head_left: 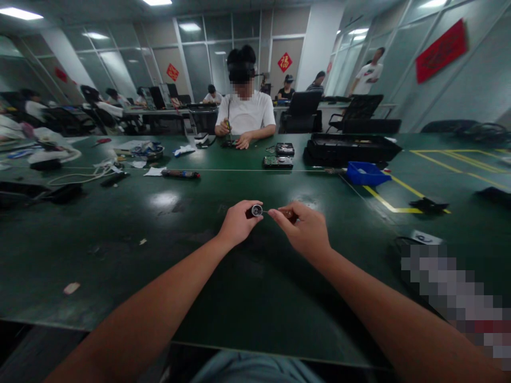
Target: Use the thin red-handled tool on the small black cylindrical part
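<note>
My left hand [239, 221] is closed around a small black cylinder [257, 210]. Its round end, with a pale metallic ring, faces me, and the rest is hidden in my fingers. A screwdriver [288, 214] with a thin shaft and brownish handle lies in the closed fingers of my right hand [305, 226]. The shaft points left, its tip at the rim of the cylinder's end; whether it touches is too small to tell. Both hands are held over the middle of the green table [247, 298].
Across the table sits a person [245, 114] holding a tool. Hard drives [278, 161], a long black housing [347, 149] and a blue bin [367, 174] stand at the far right. A black-and-red pen-like tool [181, 174] and white cables [88, 173] lie at the left.
</note>
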The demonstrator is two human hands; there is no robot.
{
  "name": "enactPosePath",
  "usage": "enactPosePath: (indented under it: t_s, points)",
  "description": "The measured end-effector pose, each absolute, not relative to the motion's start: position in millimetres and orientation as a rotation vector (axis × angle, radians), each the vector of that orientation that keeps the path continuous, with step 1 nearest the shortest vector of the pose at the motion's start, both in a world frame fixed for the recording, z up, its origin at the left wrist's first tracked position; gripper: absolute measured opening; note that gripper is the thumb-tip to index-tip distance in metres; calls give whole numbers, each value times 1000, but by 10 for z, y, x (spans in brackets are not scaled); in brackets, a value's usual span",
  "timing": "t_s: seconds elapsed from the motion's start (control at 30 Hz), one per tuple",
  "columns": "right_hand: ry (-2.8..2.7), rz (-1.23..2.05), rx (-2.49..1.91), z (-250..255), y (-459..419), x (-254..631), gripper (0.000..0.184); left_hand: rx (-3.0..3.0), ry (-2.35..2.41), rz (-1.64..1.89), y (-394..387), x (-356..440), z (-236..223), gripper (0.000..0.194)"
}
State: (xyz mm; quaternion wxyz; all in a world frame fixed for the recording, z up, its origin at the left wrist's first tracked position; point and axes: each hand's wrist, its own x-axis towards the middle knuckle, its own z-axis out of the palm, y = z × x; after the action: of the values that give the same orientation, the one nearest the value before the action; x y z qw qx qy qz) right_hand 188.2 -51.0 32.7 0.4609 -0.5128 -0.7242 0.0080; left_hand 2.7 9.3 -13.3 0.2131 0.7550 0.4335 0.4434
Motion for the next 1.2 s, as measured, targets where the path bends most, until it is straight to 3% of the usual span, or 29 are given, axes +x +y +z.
enactPosePath:
  t_s: [0.13,0.3,0.53,0.9,1.2]
  points:
    - [-1803,-45,-1297,327,-510,1895,44,2127,1195,1217,78,32,-120,35]
    - [-1843,53,-1202,341,-527,1877,15,2128,1206,1215,82,29,-130,37]
    - [-1974,169,-1141,370,-574,1868,19,2122,1215,1203,80,23,-119,34]
    - [-1203,774,-1105,228,-326,1905,27,2152,1191,1204,75,35,-99,40]
    - [-1483,425,-1165,272,-447,1879,23,2139,1195,1208,51,38,-68,39]
